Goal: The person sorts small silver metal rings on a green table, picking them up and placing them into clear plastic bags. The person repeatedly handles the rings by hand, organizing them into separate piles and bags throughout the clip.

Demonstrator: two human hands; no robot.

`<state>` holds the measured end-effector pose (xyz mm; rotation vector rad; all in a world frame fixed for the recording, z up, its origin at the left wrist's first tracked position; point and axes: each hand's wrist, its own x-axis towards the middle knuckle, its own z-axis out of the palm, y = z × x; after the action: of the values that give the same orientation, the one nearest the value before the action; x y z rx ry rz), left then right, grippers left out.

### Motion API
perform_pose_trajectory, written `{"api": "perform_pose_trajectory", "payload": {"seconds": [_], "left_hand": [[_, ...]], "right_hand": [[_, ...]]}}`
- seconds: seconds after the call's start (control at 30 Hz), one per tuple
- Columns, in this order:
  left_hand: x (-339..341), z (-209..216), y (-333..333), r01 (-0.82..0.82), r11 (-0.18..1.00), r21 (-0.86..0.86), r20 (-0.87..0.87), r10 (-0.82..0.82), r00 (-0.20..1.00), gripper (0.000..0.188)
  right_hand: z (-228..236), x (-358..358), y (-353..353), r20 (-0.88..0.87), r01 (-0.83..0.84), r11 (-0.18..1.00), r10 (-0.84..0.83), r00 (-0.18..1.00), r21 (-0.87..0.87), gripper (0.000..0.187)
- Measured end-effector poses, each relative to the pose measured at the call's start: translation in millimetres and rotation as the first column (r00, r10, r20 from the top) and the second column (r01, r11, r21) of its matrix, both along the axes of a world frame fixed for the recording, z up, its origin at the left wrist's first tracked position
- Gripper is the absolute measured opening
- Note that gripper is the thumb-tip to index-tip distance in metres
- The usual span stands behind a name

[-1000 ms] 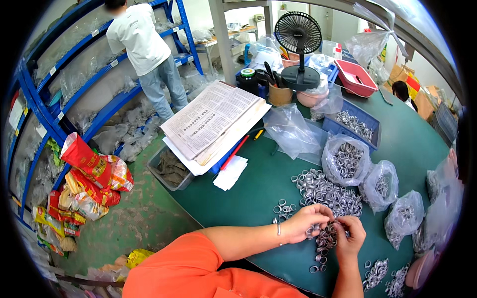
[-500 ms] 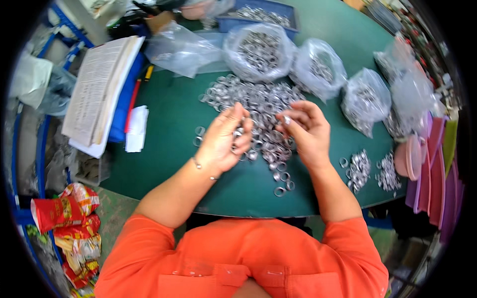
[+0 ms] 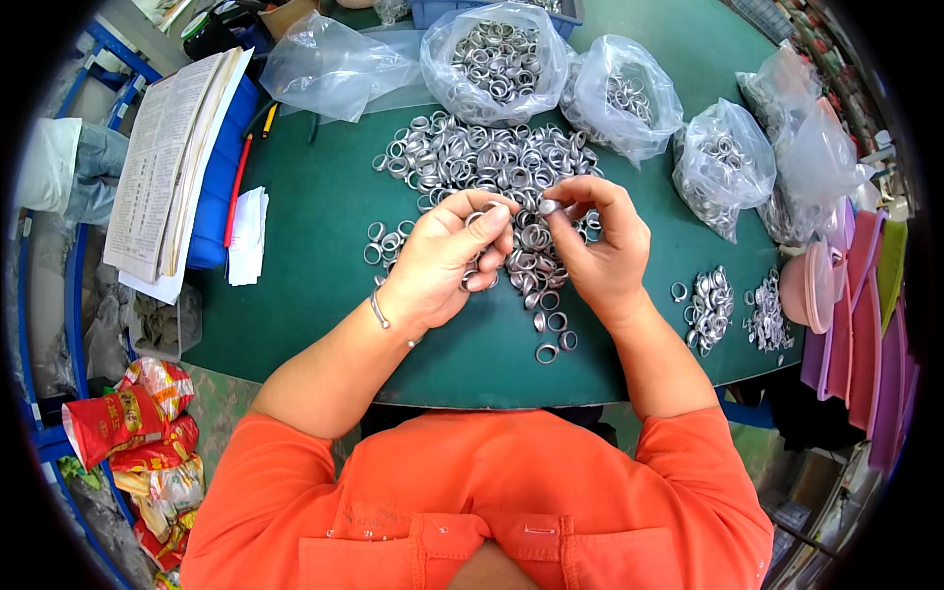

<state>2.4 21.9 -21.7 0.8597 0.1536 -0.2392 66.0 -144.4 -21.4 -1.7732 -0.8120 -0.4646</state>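
A heap of silver-grey metal rings [image 3: 472,157] spreads over the green table in front of me. Over its near left part, my left hand [image 3: 447,251] is closed with rings tucked in its curled fingers. My right hand [image 3: 605,241] pinches one metal ring [image 3: 549,207] between thumb and fingertips, a little right of the left thumb. The two hands are close but apart. A few loose rings [image 3: 547,353] trail toward the near edge between my forearms. Some others [image 3: 379,246] lie left of my left hand.
Clear plastic bags of rings [image 3: 495,69] stand behind the heap and to the right [image 3: 724,167]. Two small piles [image 3: 709,310] lie at the right, near pink containers [image 3: 808,285]. On the left are papers [image 3: 167,162] on a blue bin, a red pen [image 3: 238,192] and white slips [image 3: 248,236].
My hands have come closer together, and the right has brought its pinched ring near the left thumb. The whole view has shifted slightly, so the table's things sit higher in the picture.
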Motion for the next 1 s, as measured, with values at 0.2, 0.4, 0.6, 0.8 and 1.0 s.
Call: {"api": "perform_pose_trajectory", "payload": {"seconds": [0.2, 0.4, 0.6, 0.8, 1.0], "left_hand": [[0.1, 2.9, -2.8, -0.001, 0.998, -0.065, -0.039, -0.001, 0.999, 0.022], [-0.6, 4.8, -6.0, -0.088, 0.995, -0.042, -0.012, 0.087, 0.996, 0.017], [0.3, -9.5, -0.4, -0.042, 0.999, -0.018, 0.042, 0.043, 0.998, 0.017], [-1.9, -9.3, -1.5, -0.088, 0.996, 0.003, 0.029, 0.088, 0.996, 0.016], [-0.1, -6.9, -3.6, -0.067, 0.998, -0.005, 0.044, 0.067, 0.997, 0.013]], "right_hand": [[-2.0, -0.9, -1.2, 0.127, -0.009, 1.0, 0.01, 0.992, -0.012, 0.039], [-2.6, -1.7, -0.8, 0.182, -0.051, 0.998, 0.041, 0.982, 0.046, 0.051], [-2.2, -3.2, 1.2, 0.217, -0.082, 0.989, 0.054, 0.975, 0.12, 0.048], [19.1, 6.0, -7.6, 0.415, 0.063, 0.997, -0.037, 0.909, -0.049, 0.026], [23.8, 66.5, -38.2, 0.325, 0.443, 0.893, -0.398, 0.858, -0.075, 0.024]]}}
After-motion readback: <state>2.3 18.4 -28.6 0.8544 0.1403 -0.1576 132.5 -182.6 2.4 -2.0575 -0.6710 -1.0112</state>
